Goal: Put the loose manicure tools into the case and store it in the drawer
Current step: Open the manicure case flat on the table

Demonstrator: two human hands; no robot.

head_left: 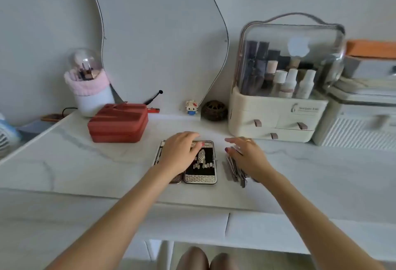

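Note:
A manicure case [201, 178] lies open flat on the white marble vanity top, silver-patterned rim and black lining, with a nail clipper strapped inside its right half. My left hand [180, 151] rests palm down over the case's left half, fingers spread, holding nothing. Several loose metal manicure tools [233, 169] lie in a bundle just right of the case. Over them hovers my right hand [246, 154], fingers apart and partly covering the tools; it grips none that I can see. Drawer fronts [182, 224] run under the tabletop's near edge, shut.
A red zip box [117, 124] sits back left. A brush holder [90, 89], a small figurine [191, 106] and a dark round ornament [214, 110] line the mirror. A cosmetics organiser [278, 106] with small drawers stands back right, next to a white appliance [360, 126].

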